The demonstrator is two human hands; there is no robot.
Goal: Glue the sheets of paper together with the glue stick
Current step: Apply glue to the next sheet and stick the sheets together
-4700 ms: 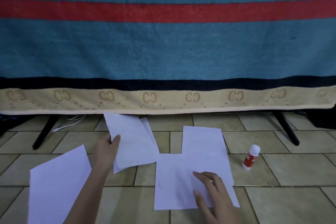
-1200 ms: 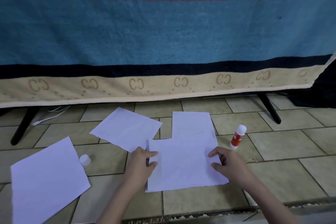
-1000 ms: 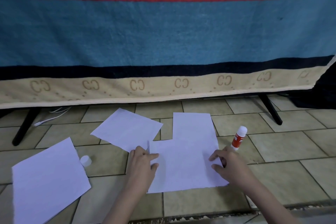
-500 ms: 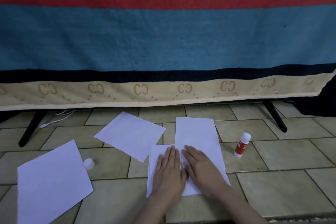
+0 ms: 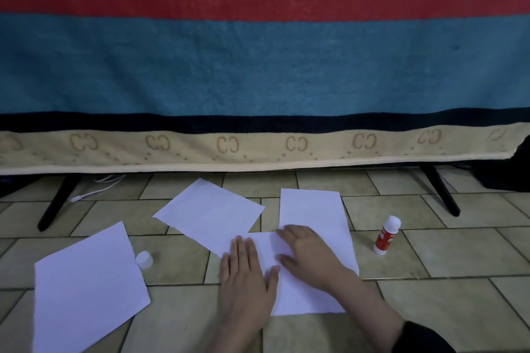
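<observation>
Two overlapping white sheets (image 5: pixel 311 209) lie on the tiled floor in front of me. My left hand (image 5: pixel 246 275) presses flat on the nearer sheet at its left edge, fingers straight. My right hand (image 5: pixel 308 252) lies flat over the seam where the two sheets overlap. A third white sheet (image 5: pixel 209 213) lies tilted to the left, its corner touching the pressed sheets. A larger sheet (image 5: pixel 86 289) lies at the far left. The red glue stick (image 5: pixel 387 235) with a white top stands upright to the right of the sheets, untouched. Its white cap (image 5: pixel 144 259) lies by the large sheet.
A blue, red and beige blanket (image 5: pixel 258 71) hangs across the back, draped over a frame with black legs (image 5: pixel 56 203) at left and right. A white cable (image 5: pixel 97 188) trails under it at the left. A dark object (image 5: pixel 507 172) sits at the far right.
Both hands left the sheet's side edges and came to its middle, flat on the paper. In the last half second they slid slightly apart, the right hand up over the seam.
</observation>
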